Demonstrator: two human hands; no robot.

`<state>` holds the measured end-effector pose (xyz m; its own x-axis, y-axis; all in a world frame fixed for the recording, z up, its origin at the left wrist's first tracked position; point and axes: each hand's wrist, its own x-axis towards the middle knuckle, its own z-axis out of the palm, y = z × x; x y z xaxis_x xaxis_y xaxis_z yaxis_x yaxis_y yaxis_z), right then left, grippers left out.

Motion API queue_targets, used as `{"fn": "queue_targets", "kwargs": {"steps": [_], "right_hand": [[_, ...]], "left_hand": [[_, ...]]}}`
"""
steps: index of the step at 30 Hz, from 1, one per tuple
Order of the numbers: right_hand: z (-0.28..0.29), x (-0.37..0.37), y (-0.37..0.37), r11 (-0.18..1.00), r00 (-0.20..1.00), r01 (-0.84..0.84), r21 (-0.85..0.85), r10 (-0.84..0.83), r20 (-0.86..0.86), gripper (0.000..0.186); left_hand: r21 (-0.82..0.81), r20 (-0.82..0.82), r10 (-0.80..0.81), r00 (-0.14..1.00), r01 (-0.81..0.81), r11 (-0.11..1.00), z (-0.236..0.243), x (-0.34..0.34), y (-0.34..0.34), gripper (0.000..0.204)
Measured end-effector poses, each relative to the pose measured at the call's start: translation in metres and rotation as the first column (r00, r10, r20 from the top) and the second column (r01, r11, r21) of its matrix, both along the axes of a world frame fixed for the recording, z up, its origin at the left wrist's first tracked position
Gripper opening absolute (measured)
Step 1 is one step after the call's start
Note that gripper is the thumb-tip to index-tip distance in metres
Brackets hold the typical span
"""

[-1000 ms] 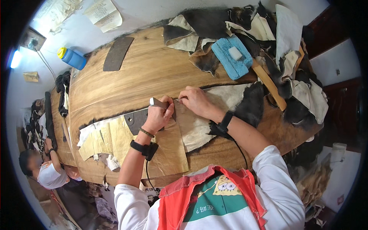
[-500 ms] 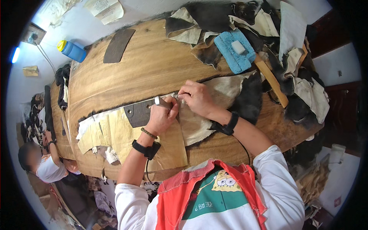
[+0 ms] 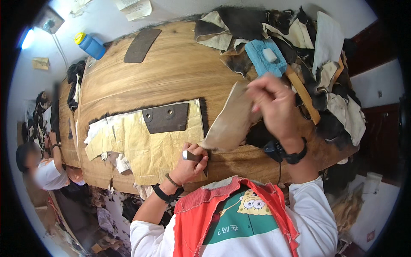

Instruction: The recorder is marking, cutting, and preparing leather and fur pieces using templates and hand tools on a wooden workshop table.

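Near the table's front edge, my left hand (image 3: 190, 165) is closed around a silver metal-handled knife (image 3: 191, 157); its blade is hidden. The hand rests by the lower right corner of a fur pelt with a yellowish backing (image 3: 124, 145). On that pelt lies a dark template (image 3: 167, 118) with two small diamond-shaped holes. My right hand (image 3: 276, 103), blurred by motion, is raised on the right and grips the upper edge of a separate fur piece (image 3: 231, 118), pale skin side showing. This piece hangs tilted, apart from the backed pelt along most of its side.
Dark and pale fur scraps (image 3: 299, 34) heap up at the far right, with a blue sponge-like pad (image 3: 261, 64) and a wooden stick (image 3: 304, 94) among them. A dark curved template (image 3: 143, 45) and a blue bottle (image 3: 92, 46) lie farther back. Another person (image 3: 47, 171) works at the left.
My left hand has moved down toward the front edge with the knife. The right-hand part of the pelt has come away, and my right hand has lifted it rightward.
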<state>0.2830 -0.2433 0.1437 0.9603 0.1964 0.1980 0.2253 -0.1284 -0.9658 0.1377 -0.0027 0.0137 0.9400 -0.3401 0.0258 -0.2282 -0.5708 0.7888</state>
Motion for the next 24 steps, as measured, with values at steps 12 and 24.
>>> {"fn": "queue_targets", "kwargs": {"steps": [12,24], "right_hand": [[0.045,0.085,0.023,0.998,0.907,-0.033,0.059,0.005,0.421,0.050],[-0.066,-0.044,0.146,0.913,0.919,-0.384,-0.140,0.363,-0.154,0.038]], "left_hand": [[-0.151,0.074,0.212,0.974,-0.199,0.968,0.025,-0.018,0.001,0.013],[0.064,-0.295,0.231,0.927,-0.222,0.973,0.060,-0.020,0.057,0.053]]}}
